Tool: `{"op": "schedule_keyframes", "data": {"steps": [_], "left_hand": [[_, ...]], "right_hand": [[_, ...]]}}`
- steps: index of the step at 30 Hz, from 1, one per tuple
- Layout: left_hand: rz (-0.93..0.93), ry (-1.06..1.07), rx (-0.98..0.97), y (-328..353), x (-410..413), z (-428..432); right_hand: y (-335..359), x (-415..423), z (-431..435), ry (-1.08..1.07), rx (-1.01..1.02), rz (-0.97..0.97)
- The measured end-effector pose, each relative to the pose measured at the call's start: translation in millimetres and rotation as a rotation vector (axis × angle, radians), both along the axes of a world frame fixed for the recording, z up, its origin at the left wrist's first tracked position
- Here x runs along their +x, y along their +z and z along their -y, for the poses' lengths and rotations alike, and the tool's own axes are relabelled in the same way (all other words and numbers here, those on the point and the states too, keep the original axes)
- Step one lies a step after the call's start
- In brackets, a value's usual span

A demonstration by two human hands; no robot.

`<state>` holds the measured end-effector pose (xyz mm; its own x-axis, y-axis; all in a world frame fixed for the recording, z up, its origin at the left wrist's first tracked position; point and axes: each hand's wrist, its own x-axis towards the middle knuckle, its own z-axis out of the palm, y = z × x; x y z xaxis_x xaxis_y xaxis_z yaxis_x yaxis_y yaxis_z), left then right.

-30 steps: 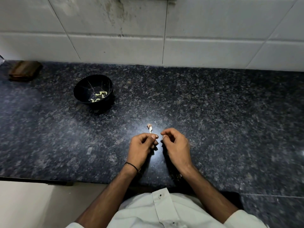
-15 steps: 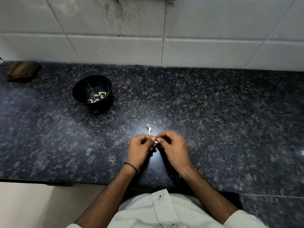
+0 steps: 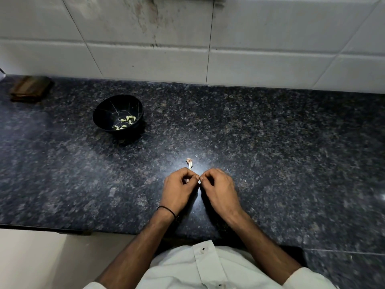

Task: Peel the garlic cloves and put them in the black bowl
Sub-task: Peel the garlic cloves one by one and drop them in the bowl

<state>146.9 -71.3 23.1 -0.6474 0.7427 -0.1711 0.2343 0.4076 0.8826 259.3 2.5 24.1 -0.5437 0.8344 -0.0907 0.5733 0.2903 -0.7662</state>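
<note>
Garlic clove point(image 3: 199, 181) is mostly hidden: only a pale sliver shows, pinched between the curled fingertips of left hand point(image 3: 178, 191) and right hand point(image 3: 219, 191), lower centre.

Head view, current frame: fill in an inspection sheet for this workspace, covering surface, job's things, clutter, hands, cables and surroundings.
Surface: dark speckled granite countertop, with a glare patch near the hands.
Job's things: black bowl at rear left holds several peeled cloves; a garlic clove, mostly hidden, sits between the fingertips of both hands.
Clutter: garlic scrap lies just beyond the hands; brown block at far left by the wall.
Hands: left hand and right hand both pinch the garlic clove, fingers curled; black band on the left wrist.
Cables: nothing seen.
Surroundings: white tiled wall, stained near the top; white shirt at the bottom edge.
</note>
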Motion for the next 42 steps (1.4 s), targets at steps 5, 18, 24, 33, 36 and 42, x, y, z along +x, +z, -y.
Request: {"op": "schedule_keyframes", "data": {"steps": [5, 18, 24, 33, 36, 42], "left_hand": [[-0.060, -0.011, -0.007, -1.7, 1.0, -1.7], [0.132, -0.005, 0.002, 0.1, -1.3, -0.7], [0.025, -0.009, -0.016, 0.4, -3.1, 0.0], [-0.035, -0.020, -0.039, -0.5, -0.6, -3.2], [0.083, -0.027, -0.050, 0.4, -4.8, -3.7], [0.342, -0.033, -0.001, 4.4, -4.0, -3.7]], "right_hand": [[1.5, 0.1, 0.2, -0.024, -0.022, -0.003], [1.0, -2.1, -0.6, -0.073, -0.076, -0.054], [4.4, -3.9, -0.6, -0.058, -0.050, -0.010], [0.6, -2.4, -1.3, -0.094, -0.072, -0.048], [-1.0, -2.2, -2.9, -0.087, -0.075, -0.102], [0.0, -0.6, -2.5, -0.056, -0.091, -0.132]]}}
